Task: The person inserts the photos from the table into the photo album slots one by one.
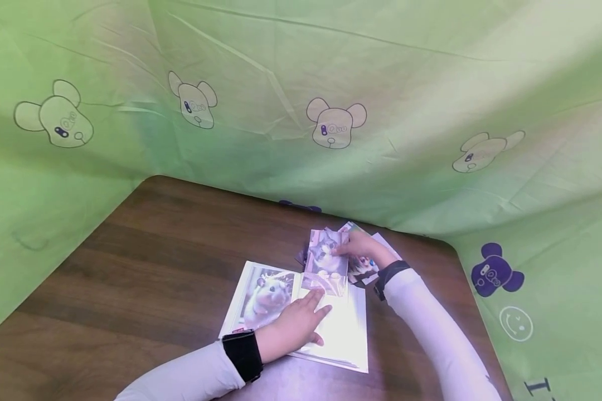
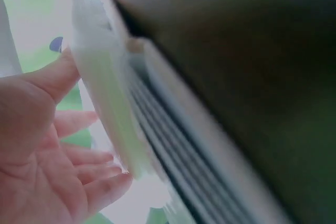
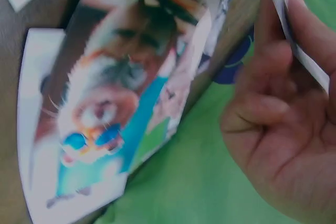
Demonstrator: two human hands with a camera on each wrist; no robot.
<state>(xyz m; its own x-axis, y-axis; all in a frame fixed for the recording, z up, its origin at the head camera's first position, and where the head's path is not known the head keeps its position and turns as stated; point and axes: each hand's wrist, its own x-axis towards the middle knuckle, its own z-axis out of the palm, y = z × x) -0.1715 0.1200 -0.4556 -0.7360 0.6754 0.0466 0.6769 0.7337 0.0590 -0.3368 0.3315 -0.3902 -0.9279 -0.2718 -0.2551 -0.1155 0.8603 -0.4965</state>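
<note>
An open photo album [image 1: 355, 334] lies on the table, with a photo of a white hamster-like animal [image 1: 267, 301] on its left page. My right hand [image 1: 357, 245] pinches a cat photo [image 1: 326, 257] between thumb and fingers; its edge [image 3: 310, 66] shows in the right wrist view. The photo's lower end overlaps a clear sleeve [image 1: 331, 285] at the top of the right page. It looks partly inside, but glare blurs this. My left hand [image 1: 295, 328] rests on the right page, fingers spread, fingertips near the sleeve. In the left wrist view the album's stacked pages [image 2: 178, 145] appear edge-on.
Several loose photos [image 3: 121, 87] lie overlapped behind the album, under and beside my right hand. The brown wooden table [image 1: 145, 262] extends to the left. A green curtain [image 1: 261, 139] with printed bear heads hangs along the table's back and sides.
</note>
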